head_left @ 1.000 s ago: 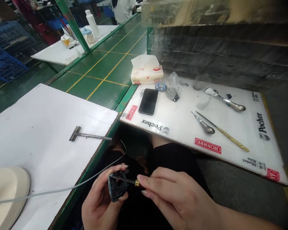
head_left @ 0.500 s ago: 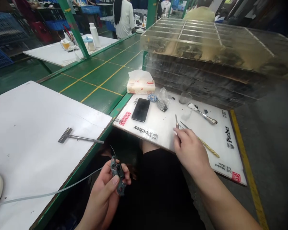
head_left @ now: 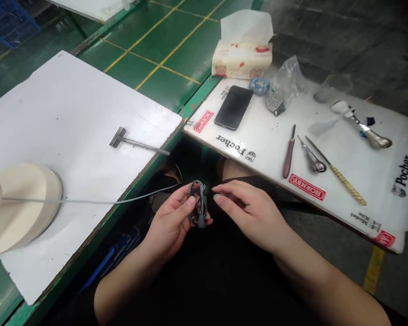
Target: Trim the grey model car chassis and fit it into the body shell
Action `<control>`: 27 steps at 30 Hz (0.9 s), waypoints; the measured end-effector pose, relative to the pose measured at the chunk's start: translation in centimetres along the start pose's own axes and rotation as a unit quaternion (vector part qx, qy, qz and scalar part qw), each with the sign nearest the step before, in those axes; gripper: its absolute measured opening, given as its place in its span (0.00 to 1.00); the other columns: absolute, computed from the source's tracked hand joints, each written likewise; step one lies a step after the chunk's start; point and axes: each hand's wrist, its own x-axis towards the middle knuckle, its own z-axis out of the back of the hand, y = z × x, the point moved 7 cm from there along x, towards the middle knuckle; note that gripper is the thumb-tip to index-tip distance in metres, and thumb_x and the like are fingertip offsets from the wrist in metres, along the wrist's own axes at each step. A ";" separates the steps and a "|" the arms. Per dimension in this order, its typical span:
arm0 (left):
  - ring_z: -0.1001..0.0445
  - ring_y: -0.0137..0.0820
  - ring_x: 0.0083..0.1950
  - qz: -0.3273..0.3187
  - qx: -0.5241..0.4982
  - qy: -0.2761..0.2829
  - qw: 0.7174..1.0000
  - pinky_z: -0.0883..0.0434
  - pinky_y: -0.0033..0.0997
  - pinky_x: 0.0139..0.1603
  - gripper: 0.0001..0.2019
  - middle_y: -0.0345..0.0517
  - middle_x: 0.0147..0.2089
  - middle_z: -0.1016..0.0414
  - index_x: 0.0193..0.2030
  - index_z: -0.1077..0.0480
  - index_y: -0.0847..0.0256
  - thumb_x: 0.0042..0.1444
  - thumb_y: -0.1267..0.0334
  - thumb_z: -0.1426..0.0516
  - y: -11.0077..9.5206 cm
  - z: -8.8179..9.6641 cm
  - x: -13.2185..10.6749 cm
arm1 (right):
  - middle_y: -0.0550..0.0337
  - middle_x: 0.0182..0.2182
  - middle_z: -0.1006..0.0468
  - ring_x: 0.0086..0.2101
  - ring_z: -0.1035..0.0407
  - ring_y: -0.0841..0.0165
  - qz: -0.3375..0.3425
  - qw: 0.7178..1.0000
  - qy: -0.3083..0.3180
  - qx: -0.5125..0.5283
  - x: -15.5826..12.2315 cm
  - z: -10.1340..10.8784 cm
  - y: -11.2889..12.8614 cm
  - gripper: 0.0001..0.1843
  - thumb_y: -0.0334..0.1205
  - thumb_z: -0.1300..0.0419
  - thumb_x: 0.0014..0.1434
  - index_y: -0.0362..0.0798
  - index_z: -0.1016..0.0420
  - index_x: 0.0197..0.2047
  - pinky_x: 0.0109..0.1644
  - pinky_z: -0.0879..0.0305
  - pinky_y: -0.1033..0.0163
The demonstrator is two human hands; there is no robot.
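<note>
My left hand (head_left: 175, 215) is closed around a small dark grey plastic part (head_left: 201, 206), held over my lap between the two tables. Parts of it are hidden by the fingers. Just right of the part is my right hand (head_left: 253, 210), its thumb and forefinger slightly apart with nothing visible in them. A thin grey cord (head_left: 98, 201) runs from a cream spool (head_left: 30, 208) toward my left hand; its loose end curls up behind that hand. On the right board lie a wooden-handled tool (head_left: 288, 156), a metal-handled awl (head_left: 312, 156) and a long yellow-handled pointed tool (head_left: 343, 179).
A T-shaped metal tool (head_left: 136, 143) lies on the left white table (head_left: 71, 108), its shaft reaching past the edge. The printed white board (head_left: 268, 158) carries a phone (head_left: 234, 107), a plastic bag (head_left: 284, 86), a clear cup (head_left: 333, 88) and a metal-handled tool (head_left: 363, 127). Behind stands a tissue pack (head_left: 243, 56).
My right hand has let go of the wooden-handled tool, which now lies on the board, and has come left beside the part. My view has tilted downward.
</note>
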 end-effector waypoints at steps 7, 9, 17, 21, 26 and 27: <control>0.12 0.32 0.40 -0.051 0.088 0.028 0.994 0.18 0.25 0.37 0.25 0.42 0.44 0.15 0.66 0.17 0.59 0.68 0.59 0.20 -0.1 0.0 -0.5 | 0.63 0.29 0.20 0.29 0.28 0.67 -0.145 0.938 0.083 0.304 0.5 -3.8 -1.5 0.29 0.69 0.23 0.72 0.50 0.15 0.40 0.37 0.28 0.62; 0.14 0.29 0.39 -0.063 0.110 0.032 0.991 0.18 0.24 0.37 0.24 0.42 0.43 0.15 0.67 0.17 0.59 0.69 0.59 0.20 -0.2 0.2 -0.5 | 0.67 0.26 0.27 0.28 0.36 0.71 -0.141 0.937 0.088 0.309 0.4 -3.7 -1.6 0.30 0.68 0.22 0.71 0.49 0.17 0.37 0.35 0.34 0.64; 0.16 0.27 0.36 -0.053 0.128 0.055 0.989 0.17 0.24 0.39 0.25 0.42 0.42 0.14 0.67 0.18 0.60 0.69 0.60 0.20 -0.1 -0.1 -0.7 | 0.68 0.26 0.32 0.27 0.42 0.72 -0.155 0.926 0.127 0.319 -0.1 -3.7 -2.5 0.34 0.73 0.24 0.71 0.49 0.22 0.36 0.30 0.45 0.65; 0.16 0.27 0.34 -0.047 0.124 0.048 0.990 0.16 0.26 0.38 0.26 0.41 0.43 0.15 0.65 0.19 0.61 0.66 0.62 0.19 -0.4 -0.4 -0.9 | 0.68 0.25 0.32 0.26 0.44 0.74 -0.175 0.901 0.152 0.367 -0.3 -4.3 -2.8 0.36 0.74 0.23 0.69 0.49 0.25 0.35 0.28 0.50 0.66; 0.16 0.28 0.33 -0.045 0.111 0.065 0.991 0.16 0.26 0.34 0.25 0.40 0.44 0.15 0.63 0.20 0.59 0.65 0.64 0.18 -0.5 -0.5 -1.0 | 0.69 0.24 0.34 0.24 0.46 0.76 -0.217 0.862 0.170 0.426 -0.3 -5.1 -2.6 0.37 0.73 0.20 0.67 0.48 0.26 0.34 0.26 0.54 0.68; 0.15 0.28 0.33 -0.043 0.108 0.070 0.991 0.16 0.26 0.34 0.23 0.40 0.44 0.15 0.63 0.20 0.59 0.66 0.63 0.19 -0.5 -0.5 -1.0 | 0.69 0.23 0.34 0.24 0.47 0.76 -0.225 0.853 0.174 0.438 -0.3 -5.2 -2.6 0.37 0.72 0.19 0.66 0.48 0.25 0.34 0.26 0.55 0.68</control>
